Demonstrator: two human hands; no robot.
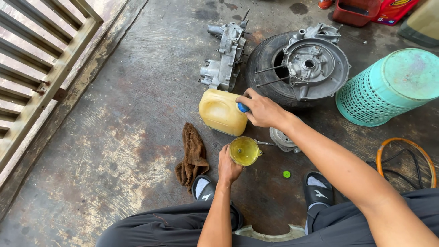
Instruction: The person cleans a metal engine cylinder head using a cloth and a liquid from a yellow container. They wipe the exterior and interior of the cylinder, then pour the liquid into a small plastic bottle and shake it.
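Observation:
My right hand (264, 110) grips the blue cap (243, 108) of a yellow plastic jug (220, 111) that stands on the concrete floor. My left hand (228, 165) holds a small clear cup (244, 151) of yellowish liquid just in front of the jug. A small green cap (286, 174) lies on the floor to the right of the cup. A round metal part (281, 138) sits under my right forearm, partly hidden.
A brown rag (193, 157) lies left of my feet. Behind the jug are a grey engine case half (225, 57) and a tyre (267, 64) bearing another metal case (315, 61). A teal basket (388, 87) lies at right, a metal gate (41, 68) at left.

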